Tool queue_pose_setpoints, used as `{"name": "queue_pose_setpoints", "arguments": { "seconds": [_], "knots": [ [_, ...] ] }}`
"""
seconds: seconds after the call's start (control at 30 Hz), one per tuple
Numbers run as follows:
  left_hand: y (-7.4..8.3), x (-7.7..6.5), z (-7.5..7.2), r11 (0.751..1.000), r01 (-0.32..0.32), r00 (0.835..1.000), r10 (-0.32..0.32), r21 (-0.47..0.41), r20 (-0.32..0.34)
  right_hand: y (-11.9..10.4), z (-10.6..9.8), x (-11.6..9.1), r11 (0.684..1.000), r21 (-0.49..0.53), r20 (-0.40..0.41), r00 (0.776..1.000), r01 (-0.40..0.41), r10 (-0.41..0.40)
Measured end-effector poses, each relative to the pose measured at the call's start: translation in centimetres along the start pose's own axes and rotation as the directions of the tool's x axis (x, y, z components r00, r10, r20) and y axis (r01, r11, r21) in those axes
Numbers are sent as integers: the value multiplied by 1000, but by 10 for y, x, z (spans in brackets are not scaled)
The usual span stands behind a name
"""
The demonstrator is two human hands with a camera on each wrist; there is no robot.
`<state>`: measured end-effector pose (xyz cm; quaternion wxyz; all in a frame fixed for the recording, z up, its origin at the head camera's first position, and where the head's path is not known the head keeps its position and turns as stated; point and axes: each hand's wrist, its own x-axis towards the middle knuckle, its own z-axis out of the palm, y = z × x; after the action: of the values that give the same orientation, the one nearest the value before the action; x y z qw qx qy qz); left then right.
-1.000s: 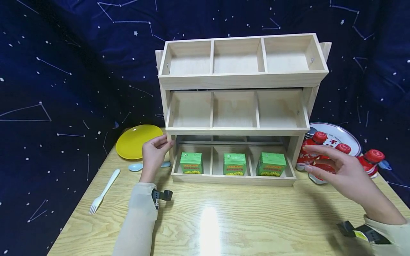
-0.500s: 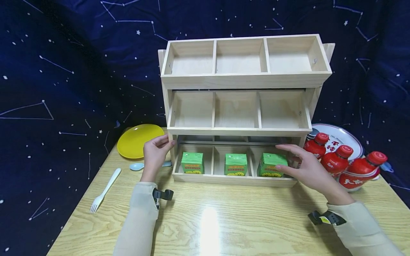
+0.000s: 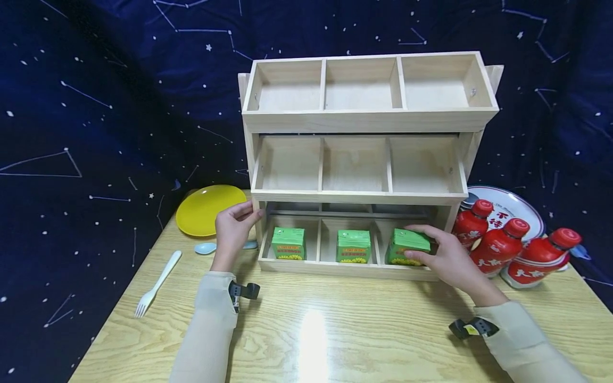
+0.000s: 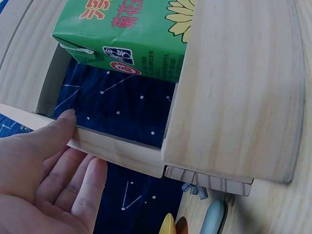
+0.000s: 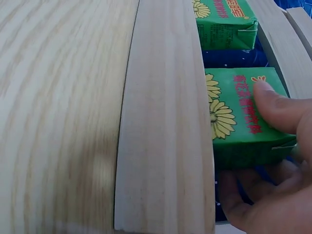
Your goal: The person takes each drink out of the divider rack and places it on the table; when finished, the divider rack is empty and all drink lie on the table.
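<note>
A three-tier wooden rack (image 3: 364,122) stands on the table, each tier split into three compartments. In the bottom tier sit green drink cartons: a left carton (image 3: 289,244), a middle carton (image 3: 353,247) and a right carton (image 3: 401,249). My right hand (image 3: 452,263) grips the right carton, thumb on its printed front and fingers on its far side, as the right wrist view shows. At the rack's left side, my left hand (image 3: 233,234) holds the side edge. The left wrist view shows its thumb on the board (image 4: 117,148) and fingers curled beneath.
Several red-capped bottles (image 3: 519,250) stand right of the rack, before a white plate (image 3: 517,205). On the left lie a yellow plate (image 3: 208,213), a pale blue spoon (image 3: 205,248) partly hidden by the left wrist, and a white fork (image 3: 158,284).
My right hand has moved left from in front of the red bottles to the right carton and now grips it. The left hand stays on the rack's side.
</note>
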<state>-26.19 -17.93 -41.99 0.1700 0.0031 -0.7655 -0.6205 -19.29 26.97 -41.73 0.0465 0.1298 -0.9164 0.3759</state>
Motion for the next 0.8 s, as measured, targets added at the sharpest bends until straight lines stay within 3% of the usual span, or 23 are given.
{"name": "queue_pose_setpoints", "arguments": {
  "seconds": [0.4, 0.8],
  "knots": [
    [-1, 0, 1, 1000, -21, 1000, 21, 8, -6, -23, -24, -14, 993, 30, -185, 977, 112, -105],
    [0, 0, 0, 1000, -17, 1000, 17, 12, -2, -22, -56, -55, 998, 48, -261, 964, -38, 49]
  ]
}}
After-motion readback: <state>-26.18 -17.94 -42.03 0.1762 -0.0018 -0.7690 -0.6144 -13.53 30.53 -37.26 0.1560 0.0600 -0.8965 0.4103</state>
